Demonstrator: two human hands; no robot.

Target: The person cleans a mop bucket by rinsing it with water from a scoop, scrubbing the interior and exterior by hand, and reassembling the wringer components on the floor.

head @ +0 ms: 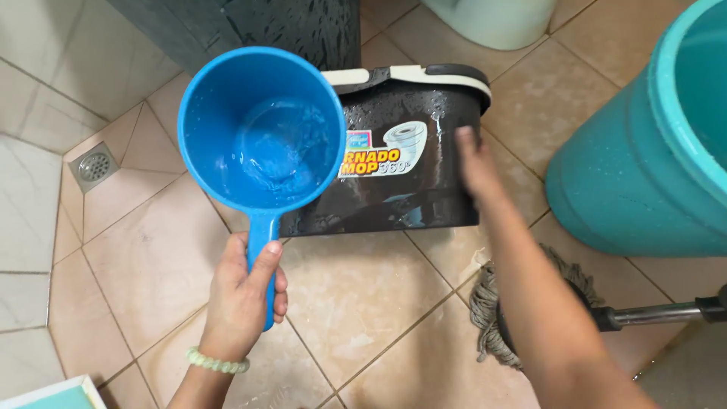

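**Wet plastic, matt tile**

The blue scoop (pixel 261 129) is smooth plastic with a wet sheen inside. The black bucket (pixel 394 189) is glossy plastic beaded with water drops, its rim trim a matt cream, with a shiny paper label. The teal tub (pixel 628 167) looks like smooth, slightly dull plastic. The floor (pixel 151 250) is beige tile, matt and faintly mottled. The mop (pixel 492 318) has frayed grey cloth strands and a brushed metal pole. A bracelet (pixel 217 363) of pale, polished beads.

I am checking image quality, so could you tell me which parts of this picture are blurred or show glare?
Head view: the right hand on the black bucket is motion-blurred; the left hand and blue dipper are sharp; small highlights glint on the bucket's wet side; lighting is even, shadows soft.
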